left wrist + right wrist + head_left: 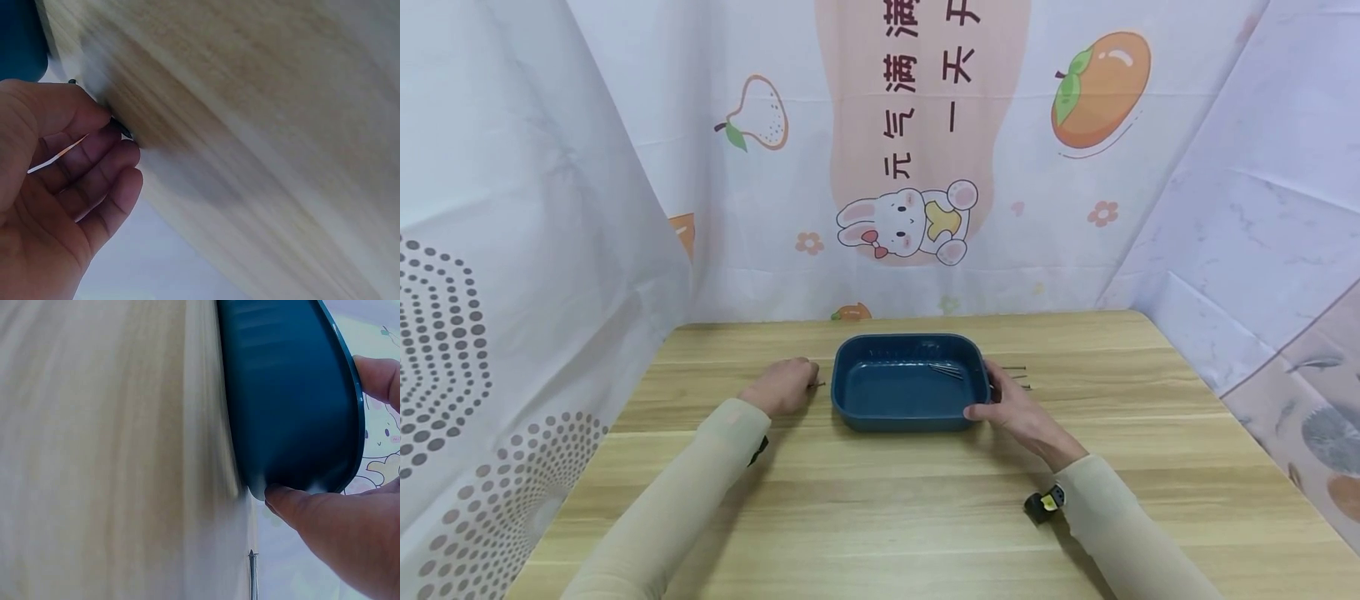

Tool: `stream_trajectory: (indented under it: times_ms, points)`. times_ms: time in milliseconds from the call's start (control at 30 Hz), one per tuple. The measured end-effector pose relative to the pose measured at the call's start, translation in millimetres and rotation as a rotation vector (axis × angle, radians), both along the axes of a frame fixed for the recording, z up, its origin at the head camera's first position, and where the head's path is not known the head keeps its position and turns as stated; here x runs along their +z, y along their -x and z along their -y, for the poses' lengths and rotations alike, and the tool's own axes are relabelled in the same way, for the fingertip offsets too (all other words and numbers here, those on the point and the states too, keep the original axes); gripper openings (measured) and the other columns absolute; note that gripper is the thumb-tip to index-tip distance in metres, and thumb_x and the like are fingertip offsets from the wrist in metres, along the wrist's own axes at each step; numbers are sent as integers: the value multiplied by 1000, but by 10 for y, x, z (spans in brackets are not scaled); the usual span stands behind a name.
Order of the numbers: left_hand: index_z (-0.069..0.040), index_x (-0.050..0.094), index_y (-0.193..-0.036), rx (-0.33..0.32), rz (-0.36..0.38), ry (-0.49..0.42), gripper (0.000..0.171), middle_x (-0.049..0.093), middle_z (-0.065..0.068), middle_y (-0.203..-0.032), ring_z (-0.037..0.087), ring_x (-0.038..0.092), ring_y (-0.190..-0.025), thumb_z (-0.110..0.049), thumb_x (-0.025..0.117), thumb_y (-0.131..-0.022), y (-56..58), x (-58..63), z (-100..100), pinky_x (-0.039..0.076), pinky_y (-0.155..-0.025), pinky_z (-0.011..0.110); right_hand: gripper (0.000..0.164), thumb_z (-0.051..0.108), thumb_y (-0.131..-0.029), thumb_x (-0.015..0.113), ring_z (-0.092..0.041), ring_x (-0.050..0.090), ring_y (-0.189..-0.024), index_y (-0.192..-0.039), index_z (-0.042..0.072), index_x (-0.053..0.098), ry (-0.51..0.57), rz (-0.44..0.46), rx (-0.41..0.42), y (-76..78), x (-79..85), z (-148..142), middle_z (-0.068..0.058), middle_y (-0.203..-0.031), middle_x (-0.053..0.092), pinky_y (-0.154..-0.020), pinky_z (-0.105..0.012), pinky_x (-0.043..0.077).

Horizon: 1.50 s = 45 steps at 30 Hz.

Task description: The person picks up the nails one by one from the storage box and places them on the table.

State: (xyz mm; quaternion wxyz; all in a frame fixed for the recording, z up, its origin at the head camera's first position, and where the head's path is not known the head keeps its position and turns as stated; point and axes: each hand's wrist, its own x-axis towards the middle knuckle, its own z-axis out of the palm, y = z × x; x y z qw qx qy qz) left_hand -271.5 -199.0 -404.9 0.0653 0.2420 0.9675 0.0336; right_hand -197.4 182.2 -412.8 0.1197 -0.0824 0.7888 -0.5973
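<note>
A dark blue rectangular dish (910, 423) stands upright on the table, with several thin metal nails (946, 370) lying inside at its right end. My right hand (1017, 412) holds the dish by its right end; in the right wrist view the thumb presses the wall near the bottom corner and a finger touches the rim. To the left of the dish, apart from it, my left hand (784, 387) pinches a nail (822, 383) low over the table. In the left wrist view most of that nail (121, 127) is covered by the thumb and fingertips.
Several more nails (1017, 368) lie on the wooden table (880, 517) just right of the dish, partly behind the right hand. A printed cloth (760, 208) hangs along the table's back edge, and cloths hang at both sides.
</note>
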Motion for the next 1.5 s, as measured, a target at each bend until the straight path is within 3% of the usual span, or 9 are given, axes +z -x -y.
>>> stream_trajectory:
  times_ms: [400, 667, 933, 1500]
  points:
    - [-6, 66, -95, 22, 35, -42, 9, 63, 4, -88, 18, 59, -81, -2, 60, -89, -7, 53, 60, 52, -77, 38, 99, 11, -79, 74, -39, 25, -138, -153, 6, 9, 6, -13, 5, 13, -10, -11, -21, -153, 19, -110, -53, 25]
    - [-2, 63, -108, 33, 41, -72, 19, 64, 12, -104, 25, 60, -94, -9, 61, -91, -5, 257, 16, 51, -84, 42, 100, 12, -78, 75, -40, 26, -137, -153, 6, 9, -7, -9, 1, 14, -9, -3, -21, -154, 19, -110, -54, 24]
    - [-1, 63, -111, -34, -46, -46, 27, 64, 13, -110, 27, 61, -101, 0, 54, -85, 10, 482, -173, 50, -87, 42, 99, 12, -79, 74, -40, 27, -137, -153, 7, 8, -12, 3, -2, 8, -4, -6, -21, -154, 18, -108, -54, 27]
    - [-5, 64, -114, -117, -66, -24, 24, 63, 5, -106, 16, 57, -87, -8, 56, -91, -57, 741, -716, 52, -84, 33, 99, 11, -79, 74, -39, 26, -137, -152, 5, 8, -11, 0, -4, 2, -1, -1, -21, -153, 19, -109, -54, 25]
